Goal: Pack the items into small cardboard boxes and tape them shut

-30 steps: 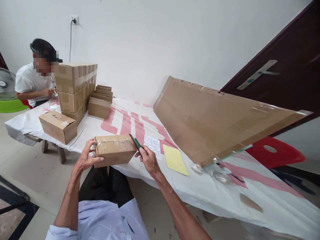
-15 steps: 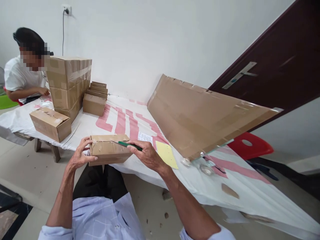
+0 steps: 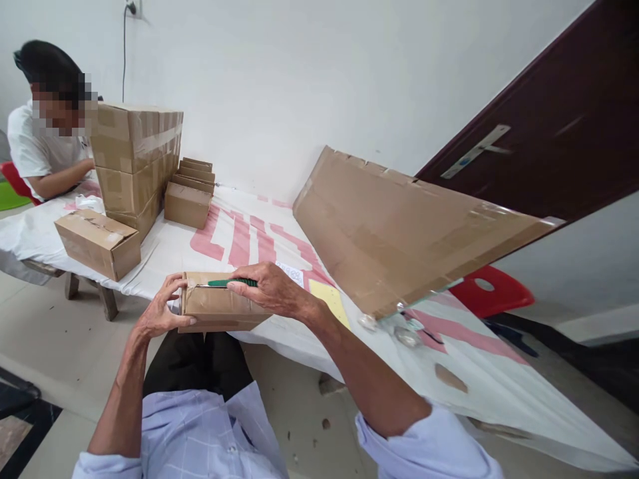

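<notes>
A small brown cardboard box (image 3: 219, 318) with tape over its top seam is at the table's near edge. My left hand (image 3: 162, 311) grips its left end, with fingers on the top edge and the thumb low on the near side. My right hand (image 3: 272, 289) is closed round a green-handled knife (image 3: 218, 283). The thin metal blade points left and lies along the top seam, its tip near the left end of the box. My right hand covers the box's far right top corner.
Stacked taped cartons (image 3: 130, 150) stand at the left, with a taped box (image 3: 97, 245) before them and smaller boxes (image 3: 187, 205) beside them. A large cardboard sheet (image 3: 399, 226) leans at the right. A yellow paper (image 3: 329, 299) lies on the table. Another person (image 3: 44, 159) sits far left.
My right hand has moved left along the box's top with the knife, so the blade tip is now near the left end. The left hand keeps its grip. The view shifted slightly.
</notes>
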The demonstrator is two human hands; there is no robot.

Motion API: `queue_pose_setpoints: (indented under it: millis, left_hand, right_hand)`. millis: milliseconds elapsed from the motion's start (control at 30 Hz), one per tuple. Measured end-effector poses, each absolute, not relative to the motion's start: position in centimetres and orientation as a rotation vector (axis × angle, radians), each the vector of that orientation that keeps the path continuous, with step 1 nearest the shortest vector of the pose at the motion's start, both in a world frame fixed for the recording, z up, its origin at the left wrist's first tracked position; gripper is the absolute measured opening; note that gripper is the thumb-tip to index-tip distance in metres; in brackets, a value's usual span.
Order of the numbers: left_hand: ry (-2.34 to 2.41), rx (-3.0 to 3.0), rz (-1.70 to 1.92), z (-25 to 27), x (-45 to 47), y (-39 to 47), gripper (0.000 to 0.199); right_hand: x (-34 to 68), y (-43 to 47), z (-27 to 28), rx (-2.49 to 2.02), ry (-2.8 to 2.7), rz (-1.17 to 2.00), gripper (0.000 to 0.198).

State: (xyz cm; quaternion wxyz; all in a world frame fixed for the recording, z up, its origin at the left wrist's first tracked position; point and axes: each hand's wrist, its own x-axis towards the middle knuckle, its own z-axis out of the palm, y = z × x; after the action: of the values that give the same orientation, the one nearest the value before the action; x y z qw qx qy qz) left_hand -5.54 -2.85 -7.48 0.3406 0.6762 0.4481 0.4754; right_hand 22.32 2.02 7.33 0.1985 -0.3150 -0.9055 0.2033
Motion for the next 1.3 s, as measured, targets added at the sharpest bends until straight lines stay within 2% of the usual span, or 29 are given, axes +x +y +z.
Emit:
queue_pose_setpoints:
  millis: [233,467,767,867,1000,1133,1300]
  left_hand:
    - [1.139,1.753,1.208,-7.0,-5.1,-3.2,0.087]
    - [1.089,1.771,1.187,-6.6,-4.6,-3.4,0.087]
    - [1.121,1.789,1.201,-7.0,-5.6,-3.5,0.083]
    - [1.123,1.79,1.204,-7.0,-6.2,-3.6,0.083]
    - [1.131,1.787,1.208,-7.1,-6.7,-3.6,0.083]
    - [1.13,1.789,1.21,-7.0,-7.0,-3.5,0.085]
    - [1.128,1.749,1.218,-6.6,-7.2,-3.5,0.082]
  right_hand:
    - [21.5,2.7,7.4,-0.904,-2.675,0.414,0.027]
    - [20.8,3.4,6.5,-0.943,-2.825,0.134,0.027]
    - [25.7,4.7,6.6,-1.19,-2.736,0.01,0.039]
    - [28.2,4.5,7.6,-1.287,-2.721,0.059,0.039]
    - [31.8,3.8,7.8,-1.325,-2.527,0.343,0.035]
    - [34.9,3.8,3.4,-1.341,-2.123,0.435,0.039]
    - [35.9,4.5,-7.5,-1.659,-1.928,0.393,0.029]
